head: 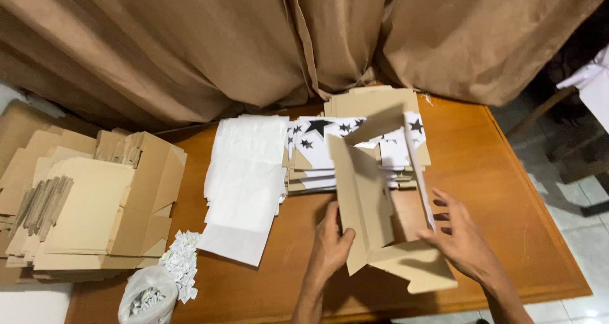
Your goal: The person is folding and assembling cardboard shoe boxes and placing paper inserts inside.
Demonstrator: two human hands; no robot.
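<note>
Standing half-folded at table centre: brown cardboard box with white star-printed outside (374,197). Lying behind: stack of flat star-printed box blanks (330,152). Sitting far left: pile of folded plain brown boxes (89,203).

Evenly and warmly lit from above, fairly bright. Soft shadows under the half-folded cardboard box (380,222) and both hands on the counter (507,191). Mild glare on white floor tiles (587,235) at right. Slight softness throughout, corners stretched.
</note>
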